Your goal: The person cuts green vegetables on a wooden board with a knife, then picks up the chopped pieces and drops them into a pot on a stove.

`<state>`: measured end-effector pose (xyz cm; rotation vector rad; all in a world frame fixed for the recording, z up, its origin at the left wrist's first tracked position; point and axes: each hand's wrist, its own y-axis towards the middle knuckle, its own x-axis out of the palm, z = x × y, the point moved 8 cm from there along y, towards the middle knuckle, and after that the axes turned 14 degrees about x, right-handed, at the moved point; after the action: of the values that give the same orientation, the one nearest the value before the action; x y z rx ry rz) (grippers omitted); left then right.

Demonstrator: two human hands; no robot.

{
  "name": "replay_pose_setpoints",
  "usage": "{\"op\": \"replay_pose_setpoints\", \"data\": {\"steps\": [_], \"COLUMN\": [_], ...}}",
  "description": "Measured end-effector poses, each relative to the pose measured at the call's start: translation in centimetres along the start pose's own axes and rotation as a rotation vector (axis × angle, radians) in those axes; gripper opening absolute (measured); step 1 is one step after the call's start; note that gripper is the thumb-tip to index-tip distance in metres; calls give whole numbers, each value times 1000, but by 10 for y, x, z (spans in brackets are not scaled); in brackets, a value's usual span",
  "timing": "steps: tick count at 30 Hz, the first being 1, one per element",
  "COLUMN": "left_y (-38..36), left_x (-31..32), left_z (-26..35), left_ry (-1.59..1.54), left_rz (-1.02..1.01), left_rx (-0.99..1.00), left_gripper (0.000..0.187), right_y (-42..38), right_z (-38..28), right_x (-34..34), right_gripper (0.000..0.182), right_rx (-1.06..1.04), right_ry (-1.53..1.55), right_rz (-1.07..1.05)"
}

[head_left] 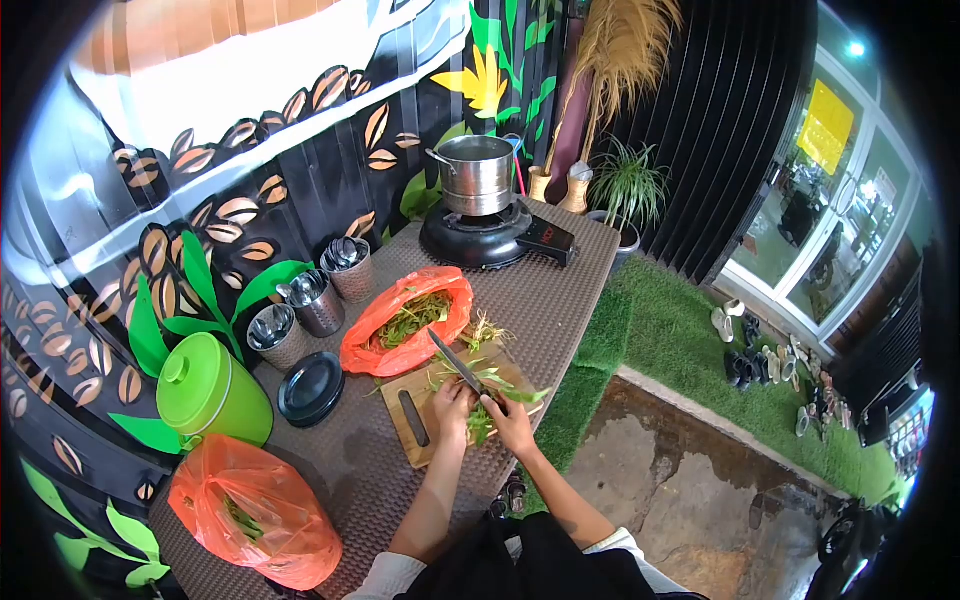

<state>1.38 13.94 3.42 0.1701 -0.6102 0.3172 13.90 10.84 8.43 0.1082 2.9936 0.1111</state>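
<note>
My right hand [512,424] is closed around the handle of a knife [455,358], whose blade points up and to the left. Beside it, my left hand [453,408] has its fingers curled in on leafy greens, partly hidden by the hand. Both hands are over a wooden cutting board [408,437] with a slot handle. Long green leaves [520,394] stick out to the right past my right hand. Behind the board, an orange plastic bag [458,288] lies open with greens inside. Pale cut stems [487,332] sit in a small pile next to it.
A steel pot [476,180] stands on a black gas stove [470,240] at the far end. Along the wall are several cutlery cups [312,305], black plates [311,390] and a green lidded jug [215,395]. A second orange bag [260,515] is at front left.
</note>
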Motion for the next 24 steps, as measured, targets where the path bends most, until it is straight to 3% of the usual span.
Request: {"op": "replay_pose_setpoints", "data": {"steps": [1,3,8,10,12,14,15,19,24], "left_y": [2,5,5,10,10,11,11,10,10], "left_x": [-4,-13,-25,-28,-34,-34,-35,-28,-22], "left_z": [-3,-3,25,26,29,33,34,37,35], "left_ry": [14,42,131,-27,33,-7,-7,-60,-125], "left_rz": [-21,13,153,144,172,173,175,199,213], "left_rx": [4,10,-1,19,15,22,22,47,44], "left_gripper": [22,23,25,30,28,27,27,25,23], "right_y": [-1,2,36,44,54,66,61,23,-12], "right_z": [-2,9,-2,1,8,9,-6,-18,-20], "right_x": [-1,7,21,32,36,22,16,6,-1], "right_gripper": [31,31,28,30,32,32,30,26,25], "right_rx": [1,216,297,505,509,358,211,257,143], "right_ry": [1,45,89,149,129,-217,-189,-10,-119], "right_rz": [-2,-141,-309,-431,-479,-261,-174,-250,-156]}}
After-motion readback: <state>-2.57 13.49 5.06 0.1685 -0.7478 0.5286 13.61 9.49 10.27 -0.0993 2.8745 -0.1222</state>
